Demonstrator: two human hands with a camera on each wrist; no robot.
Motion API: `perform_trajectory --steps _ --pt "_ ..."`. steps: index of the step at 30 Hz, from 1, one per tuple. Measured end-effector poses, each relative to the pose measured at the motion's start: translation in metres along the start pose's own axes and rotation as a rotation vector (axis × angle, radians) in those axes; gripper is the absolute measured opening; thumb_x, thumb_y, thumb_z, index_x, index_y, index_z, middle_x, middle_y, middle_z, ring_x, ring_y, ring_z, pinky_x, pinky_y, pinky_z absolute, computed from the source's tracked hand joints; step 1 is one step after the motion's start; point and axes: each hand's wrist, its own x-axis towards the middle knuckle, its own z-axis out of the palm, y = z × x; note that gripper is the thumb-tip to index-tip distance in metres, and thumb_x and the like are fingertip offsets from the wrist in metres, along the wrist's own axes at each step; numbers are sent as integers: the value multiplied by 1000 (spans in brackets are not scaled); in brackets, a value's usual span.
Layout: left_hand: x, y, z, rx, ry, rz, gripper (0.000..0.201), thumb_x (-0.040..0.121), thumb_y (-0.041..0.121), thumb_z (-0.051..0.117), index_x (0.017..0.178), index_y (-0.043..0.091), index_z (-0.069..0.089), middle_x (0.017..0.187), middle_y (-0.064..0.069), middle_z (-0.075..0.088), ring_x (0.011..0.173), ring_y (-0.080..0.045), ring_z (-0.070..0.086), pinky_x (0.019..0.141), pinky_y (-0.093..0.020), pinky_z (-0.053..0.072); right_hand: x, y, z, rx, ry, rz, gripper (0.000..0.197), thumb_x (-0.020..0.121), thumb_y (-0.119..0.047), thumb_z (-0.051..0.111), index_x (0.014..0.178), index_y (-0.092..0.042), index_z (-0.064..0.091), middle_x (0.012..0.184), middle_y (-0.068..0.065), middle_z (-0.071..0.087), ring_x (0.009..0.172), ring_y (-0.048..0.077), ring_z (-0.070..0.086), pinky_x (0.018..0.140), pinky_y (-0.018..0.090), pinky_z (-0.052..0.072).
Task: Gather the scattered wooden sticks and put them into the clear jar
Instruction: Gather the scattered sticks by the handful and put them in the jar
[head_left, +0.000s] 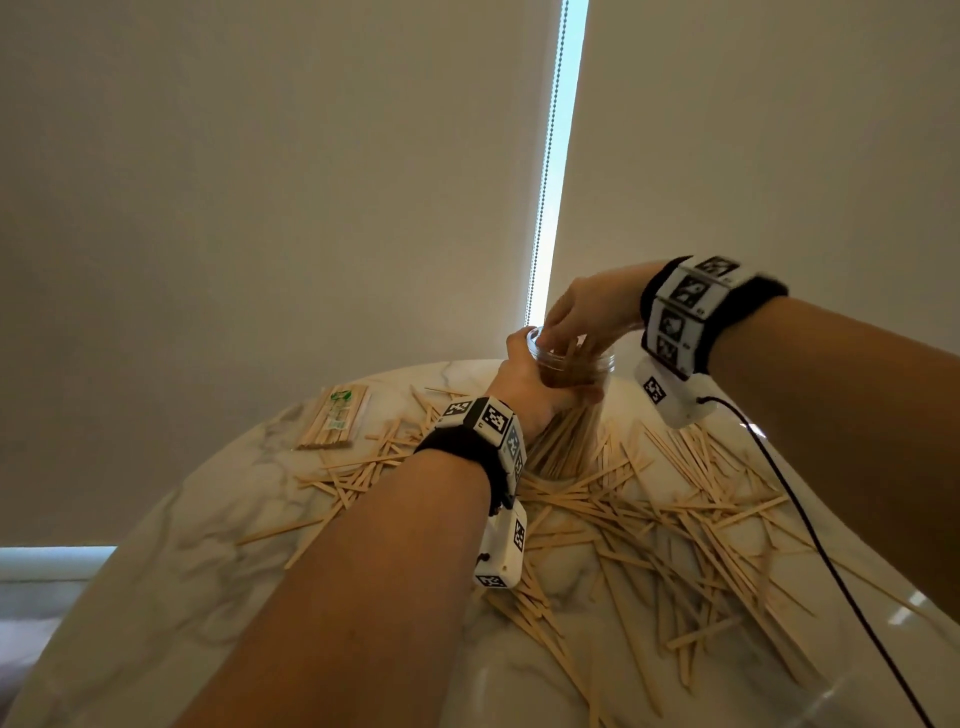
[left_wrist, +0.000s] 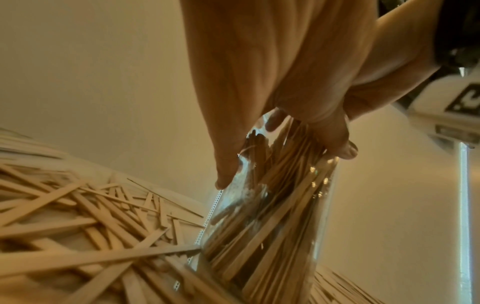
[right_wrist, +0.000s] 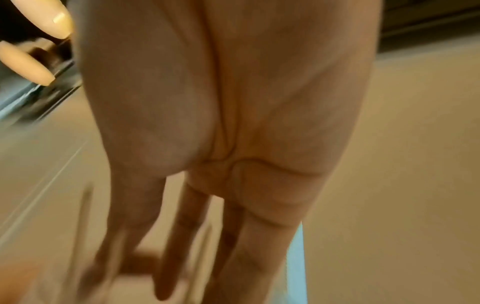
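- The clear jar (head_left: 571, 374) is being held near the far edge of the marble table (head_left: 171, 545), tilted, its mouth up and leaning away
- The jar is being gripped just below its rim by the left hand (head_left: 524, 384), with the fingers and thumb curled round the wall; in the left wrist view the same hand (left_wrist: 272, 72) is being seen wrapped round the jar (left_wrist: 259, 236)
- The jar is being shown already packed with wooden sticks (left_wrist: 267, 222) standing on end
- The right hand (head_left: 587, 312) is being held over the jar mouth, its straightened fingers (right_wrist: 179, 246) dipping in among the stick tops; whether a stick is being pinched cannot be told, the right wrist view being blurred
- Many loose sticks (head_left: 675, 525) are being left scattered across the table around and in front of the jar
- A wrapped bundle of sticks (head_left: 335, 418) is lying apart at the far left
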Motion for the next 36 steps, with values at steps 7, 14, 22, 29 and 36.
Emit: perform_trajectory --steps 7,14,22,29,36 --pt "3 -4 1 -1 2 10 116 71 39 89 154 31 8 139 -5 56 123 -25 56 105 -40 46 -21 8 -20 220 -142 -60 17 83 -10 79 99 -11 77 97 6 77 94 19 74 88 30 59" --pt "4 -7 3 -33 6 5 120 63 42 92 152 35 12 135 -4 58 122 -24 58 106 -46 47 -6 11 -3 28 182 -80 10 82 -15 79 90 -19 75 84 -4 77 76 8 74 79 26 54" --pt "4 -8 2 -16 1 -9 119 63 45 90 151 39 11 134 -4 58 120 -26 59 103 -49 49 -5 6 3 -17 127 -34 8 85 -34 75 91 -28 75 90 -8 74 83 11 71 71 24 50" --pt "-3 0 1 33 23 -6 114 75 33 87 156 27 7 121 0 58 113 -23 58 90 -33 50 -6 -1 21 -124 161 -91 8 90 -33 66 90 -35 74 91 -14 65 92 13 57 79 28 43" --pt "-11 4 3 -9 25 -56 132 66 38 92 159 16 1 142 -10 54 126 -26 56 101 -36 50 -80 0 30 234 580 -151 13 95 -27 61 93 -20 72 80 -7 71 73 8 68 73 26 56"
